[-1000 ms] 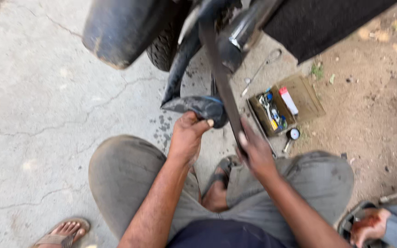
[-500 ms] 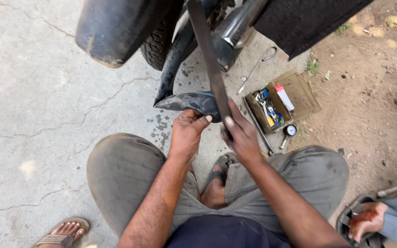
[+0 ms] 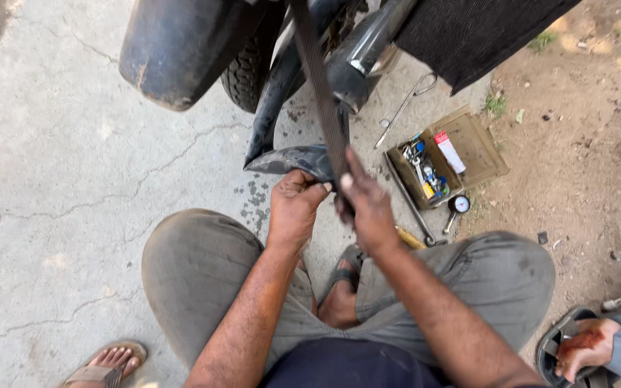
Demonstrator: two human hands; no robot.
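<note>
Left hand (image 3: 295,203): closed on the limp black rubber inner tube (image 3: 289,159), which curls just above its knuckles. Right hand (image 3: 368,208): beside it, clamped on a flat, dark, ribbed strap (image 3: 318,79) rising upward. Right of both: open cardboard box of small tools (image 3: 445,154), round pressure gauge (image 3: 458,204).

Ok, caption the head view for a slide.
Squatting behind a motorbike wheel, left hand grips a black inner tube, right hand a flat strap.

Bright daylight falling evenly, soft shade lying over the concrete floor (image 3: 52,179), sunlit patches glowing on the dirt top right, focus holding sharp, wide-angle bending showing at the edges
</note>
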